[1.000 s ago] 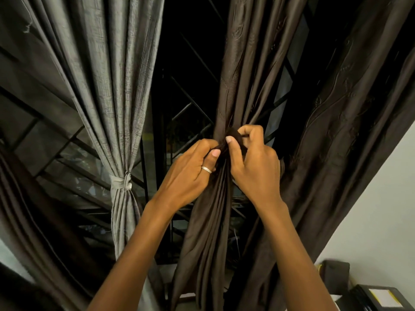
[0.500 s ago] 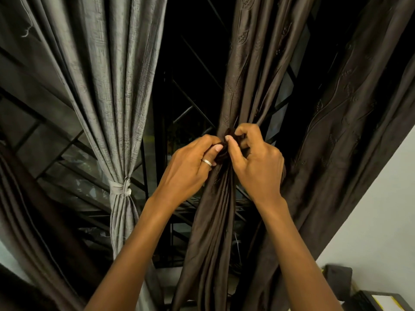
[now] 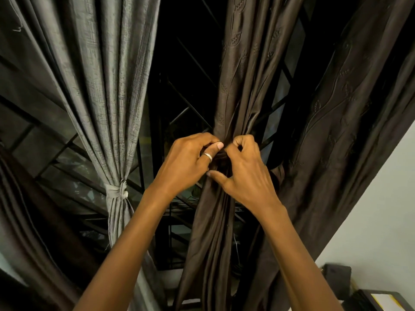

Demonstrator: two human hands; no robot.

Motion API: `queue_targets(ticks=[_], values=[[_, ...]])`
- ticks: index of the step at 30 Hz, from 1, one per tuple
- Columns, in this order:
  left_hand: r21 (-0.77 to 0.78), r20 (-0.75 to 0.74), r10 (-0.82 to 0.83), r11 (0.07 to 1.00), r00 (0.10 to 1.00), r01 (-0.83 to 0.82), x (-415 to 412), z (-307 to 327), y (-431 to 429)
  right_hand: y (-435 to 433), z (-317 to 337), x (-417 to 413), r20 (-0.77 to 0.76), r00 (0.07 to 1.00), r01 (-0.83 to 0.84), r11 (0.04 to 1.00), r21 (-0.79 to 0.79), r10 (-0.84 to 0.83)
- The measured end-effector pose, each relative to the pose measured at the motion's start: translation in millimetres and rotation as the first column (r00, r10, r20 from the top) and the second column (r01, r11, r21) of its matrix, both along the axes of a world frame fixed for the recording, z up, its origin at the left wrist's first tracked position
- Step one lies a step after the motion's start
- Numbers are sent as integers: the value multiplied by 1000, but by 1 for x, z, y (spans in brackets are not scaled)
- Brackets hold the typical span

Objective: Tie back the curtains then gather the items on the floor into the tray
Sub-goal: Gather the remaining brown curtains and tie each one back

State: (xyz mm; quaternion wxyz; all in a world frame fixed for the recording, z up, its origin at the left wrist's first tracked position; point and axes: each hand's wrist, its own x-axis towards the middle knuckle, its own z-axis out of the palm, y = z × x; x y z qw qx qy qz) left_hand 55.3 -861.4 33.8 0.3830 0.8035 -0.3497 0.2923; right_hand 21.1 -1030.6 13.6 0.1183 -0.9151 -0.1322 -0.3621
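So, the brown curtain (image 3: 226, 97) is bunched into a narrow waist roughly halfway down, and both hands are parked right there. A dark band (image 3: 221, 157) of similar fabric is wrapped round the bunch at that waist. A bit of it can be seen poking out on the curtain's right side, behind the right hand.

The left hand (image 3: 186, 162) is curled up against the curtain's left side, with the band pinched between the thumb and bent fingers. A silver ring (image 3: 207, 156) is worn on it. The right hand (image 3: 244, 173) is closed on the band from the curtain's right side: the fingers are hooked in at the top and the thumb is stretched leftward across the front folds just below. How far the knot is done can't be made out, since it's hidden between the knuckles.

Left of the brown curtain, a grey curtain (image 3: 107, 86) is already cinched with a pale tie (image 3: 116, 191), set a little lower than the hands. A dark window grille (image 3: 186, 108) is seen behind the brown curtain, in the gap between the two. To its right, a patterned brown drape (image 3: 336, 131) is hung loose, and a white wall (image 3: 381, 209) is seen further right again.
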Motion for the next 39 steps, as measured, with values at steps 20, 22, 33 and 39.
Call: queue_targets(ticks=[20, 22, 33, 39], values=[[-228, -133, 28, 972, 991, -59, -9, -19, -16, 1, -31, -17, 335, 942, -26, 986, 165, -31], [-272, -136, 35, 960, 990, -71, -10, -23, -21, 4, -39, -17, 428, 898, -3, 973, 233, -99], [-560, -88, 111, 816, 990, -141, -25, -48, -38, 6, -37, -22, 340, 940, -147, 856, 495, -35], [-605, -125, 46, 788, 991, -113, -36, -47, -35, 6, -32, -30, 212, 977, -160, 684, 712, 8]])
